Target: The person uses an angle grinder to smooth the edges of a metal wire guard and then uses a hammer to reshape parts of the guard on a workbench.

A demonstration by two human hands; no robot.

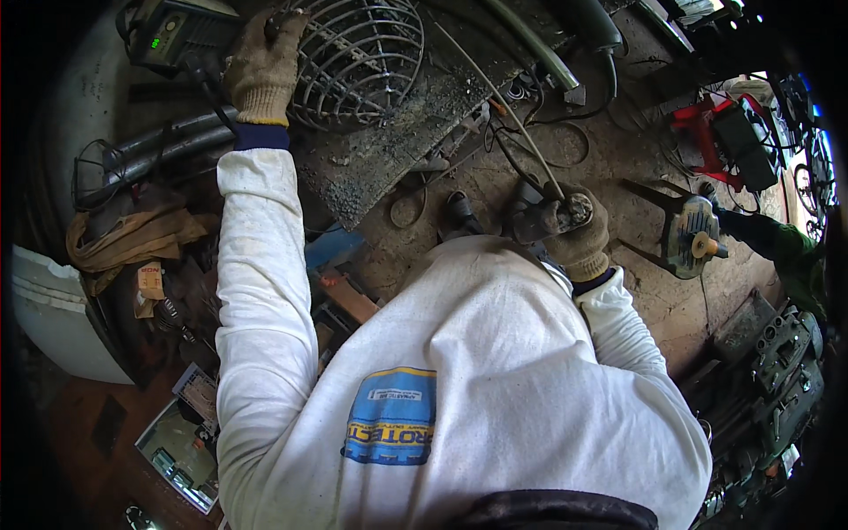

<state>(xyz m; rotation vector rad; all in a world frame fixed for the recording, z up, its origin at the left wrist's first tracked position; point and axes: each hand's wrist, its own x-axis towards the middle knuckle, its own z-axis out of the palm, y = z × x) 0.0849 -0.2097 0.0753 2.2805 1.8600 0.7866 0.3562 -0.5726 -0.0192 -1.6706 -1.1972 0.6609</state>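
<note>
Both my hands wear tan knit gloves. At the upper left my left hand [263, 71] is closed at the rim of a round grille of bent metal rods [358, 62]. The grille lies on a dark metal worktable [389, 152] strewn with grey grit. Near my body, to the right, my right hand [585, 237] grips a welding electrode holder [541, 221]. A long thin welding rod [503, 108] slants from the holder up and left, its far end over the table, right of the grille and apart from it. Glove and holder partly hide each other.
A welding machine [184, 34] with a green display stands at the upper left. On the right are a red plastic stool [702, 146] bearing a dark box, a motor-like tool [693, 238], and another person's leg [764, 237]. Cables [565, 146] loop across the floor. Metal pipes [168, 146] lie left.
</note>
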